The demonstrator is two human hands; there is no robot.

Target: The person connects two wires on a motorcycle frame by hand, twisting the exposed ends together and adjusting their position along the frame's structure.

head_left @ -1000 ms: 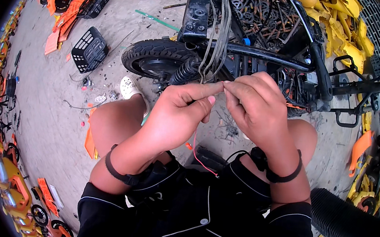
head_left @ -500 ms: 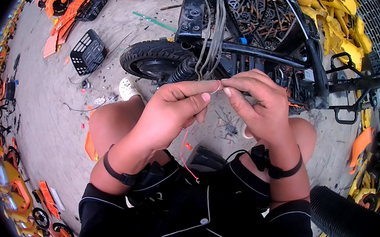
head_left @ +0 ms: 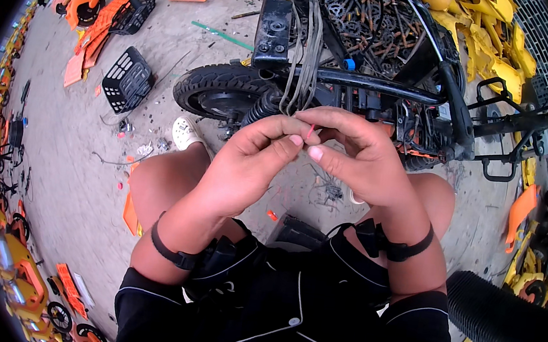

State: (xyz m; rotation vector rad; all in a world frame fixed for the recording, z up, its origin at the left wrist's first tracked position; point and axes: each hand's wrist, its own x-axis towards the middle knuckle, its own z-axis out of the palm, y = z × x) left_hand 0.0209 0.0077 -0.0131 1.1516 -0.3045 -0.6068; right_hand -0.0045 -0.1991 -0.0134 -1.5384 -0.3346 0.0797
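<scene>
Between my two hands, in front of my knees, a short bit of thin red wire (head_left: 311,131) shows at the fingertips. My left hand (head_left: 244,168) pinches it between thumb and forefinger. From the other side, my right hand (head_left: 372,161) curls its closed fingers round the same spot, its thumb against the left fingertip. The rest of the wire is hidden by the fingers. Just beyond the hands hangs a bundle of grey cables (head_left: 309,48) from a stripped black vehicle frame (head_left: 377,82).
A black tyre (head_left: 196,83) and a coil spring sit at the frame's left. Rusty metal parts (head_left: 376,21) lie heaped behind it. A black basket (head_left: 129,79) and orange panels (head_left: 106,20) lie on the left floor; yellow panels (head_left: 494,47) are piled at the back right.
Both hands have drawn closer together, the right fingers now folding over the left fingertip. The long wire end that hung down toward my lap no longer shows.
</scene>
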